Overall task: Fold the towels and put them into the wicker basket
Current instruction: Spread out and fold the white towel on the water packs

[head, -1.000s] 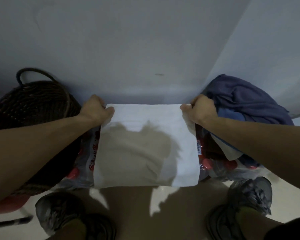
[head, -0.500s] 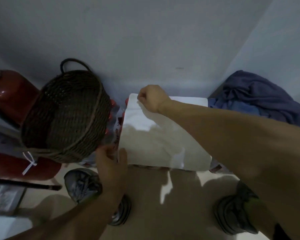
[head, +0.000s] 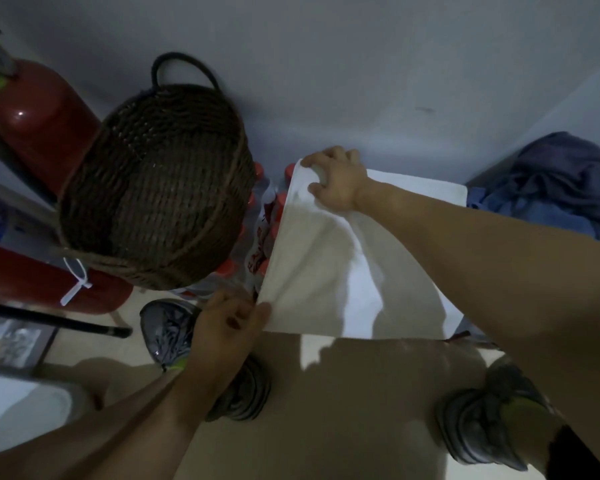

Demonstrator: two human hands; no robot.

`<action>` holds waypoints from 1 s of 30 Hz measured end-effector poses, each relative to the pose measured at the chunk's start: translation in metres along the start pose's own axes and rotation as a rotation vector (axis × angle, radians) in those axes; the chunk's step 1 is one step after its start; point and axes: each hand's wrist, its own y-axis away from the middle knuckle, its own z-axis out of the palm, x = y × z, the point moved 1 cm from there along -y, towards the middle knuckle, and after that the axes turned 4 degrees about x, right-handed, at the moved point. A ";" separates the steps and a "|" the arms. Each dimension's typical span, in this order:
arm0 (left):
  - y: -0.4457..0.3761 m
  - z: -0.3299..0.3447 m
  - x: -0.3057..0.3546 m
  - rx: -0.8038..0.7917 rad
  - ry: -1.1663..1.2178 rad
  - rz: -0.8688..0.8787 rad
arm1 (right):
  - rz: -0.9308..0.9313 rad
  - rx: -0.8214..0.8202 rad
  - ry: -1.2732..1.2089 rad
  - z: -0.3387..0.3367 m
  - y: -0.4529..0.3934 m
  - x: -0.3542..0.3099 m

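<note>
A white towel lies folded flat on packs of red-capped bottles against the wall. My right hand reaches across and grips its far left corner. My left hand pinches its near left corner. A dark brown wicker basket with a loop handle stands just left of the towel; its inside looks empty. A heap of blue and purple towels lies at the far right in the corner.
Red fire extinguishers stand and lie left of the basket. A black rod lies on the floor by them. My two grey shoes are on the beige floor below. White walls close the back and right.
My right hand crossed from the towel's far right corner to its far left corner. My left hand dropped to the near left corner. The view swung left, showing the whole basket.
</note>
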 end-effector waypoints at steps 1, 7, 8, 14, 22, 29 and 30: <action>0.001 -0.002 -0.006 0.030 0.089 -0.112 | -0.007 0.003 0.012 0.000 0.000 0.000; 0.004 0.007 -0.008 0.004 0.450 -0.433 | -0.042 0.009 0.012 0.001 0.001 0.001; 0.004 0.008 -0.008 -0.034 0.495 -0.444 | -0.045 0.018 0.012 0.001 0.001 0.001; -0.003 0.002 -0.005 -0.088 0.328 -0.371 | -0.092 0.053 0.092 0.004 0.007 0.001; -0.018 0.000 0.002 -0.196 0.030 -0.318 | -0.039 0.048 0.169 0.009 0.009 -0.001; -0.018 -0.015 0.013 -0.245 -0.122 -0.306 | -0.026 0.051 0.161 0.012 0.006 -0.013; -0.019 -0.016 0.018 -0.292 -0.268 -0.290 | -0.065 0.071 0.100 0.007 0.010 -0.010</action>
